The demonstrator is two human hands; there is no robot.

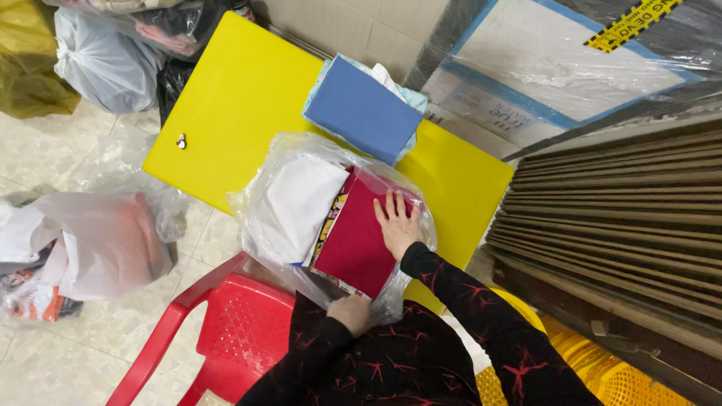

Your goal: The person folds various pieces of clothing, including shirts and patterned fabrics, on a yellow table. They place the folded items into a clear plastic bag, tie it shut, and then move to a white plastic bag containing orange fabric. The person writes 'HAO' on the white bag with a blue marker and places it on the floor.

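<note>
On the yellow table (244, 100) lies a clear plastic bag (296, 200) of folded cloth — right hand (397, 222) flat, grip open, on the red cloth (358, 239) inside — left hand (352, 312) closed on the bag's near edge.

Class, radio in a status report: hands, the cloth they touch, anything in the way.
Right hand flat on red folded cloth. Left hand grips clear plastic bag edge. Bag film partly covers the cloth.

Single head view looks steeply down, close over the yellow table (244, 100).
</note>
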